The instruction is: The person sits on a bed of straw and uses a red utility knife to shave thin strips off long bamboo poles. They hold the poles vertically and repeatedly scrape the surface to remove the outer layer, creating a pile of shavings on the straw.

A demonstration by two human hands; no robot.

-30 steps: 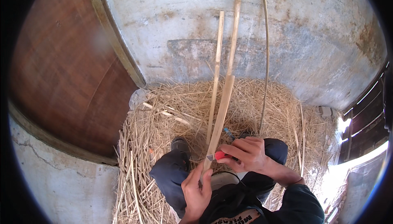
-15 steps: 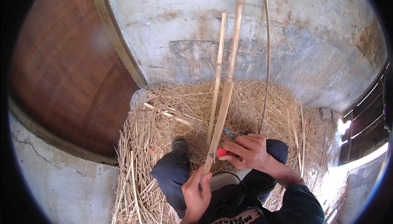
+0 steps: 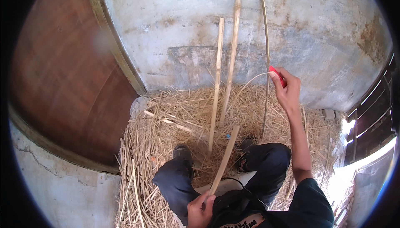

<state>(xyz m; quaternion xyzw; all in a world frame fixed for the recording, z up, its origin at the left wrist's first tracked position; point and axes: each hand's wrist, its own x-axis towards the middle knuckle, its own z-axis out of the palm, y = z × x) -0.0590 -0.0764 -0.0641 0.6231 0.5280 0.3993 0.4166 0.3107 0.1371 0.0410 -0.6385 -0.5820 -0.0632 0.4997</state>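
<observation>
My left hand (image 3: 200,209) is closed round the lower end of a short, flat bamboo strip (image 3: 225,159), which tilts up and away from me above my lap. Out at arm's length, my right hand (image 3: 288,87) grips a red-handled knife (image 3: 278,76) whose blade points up and left, in front of a thin bamboo rod. A thin pale shaving (image 3: 250,80) curves from beside the knife down toward the straw. Whether the shaving is pinched by my thumb or only touches the blade, I cannot tell.
Two bamboo sticks (image 3: 235,40) (image 3: 218,61) and a thin rod (image 3: 266,36) stand against the stained wall (image 3: 316,32). Bamboo shavings (image 3: 166,178) cover the floor around my shoes. A brown wooden door (image 3: 66,74) is on the left; dark slats (image 3: 371,115) are on the right.
My right hand has swung forward and up, away from the bamboo strip, carrying the knife. A curved shaving now shows beside it. The strip in my left hand has moved down and nearer to me.
</observation>
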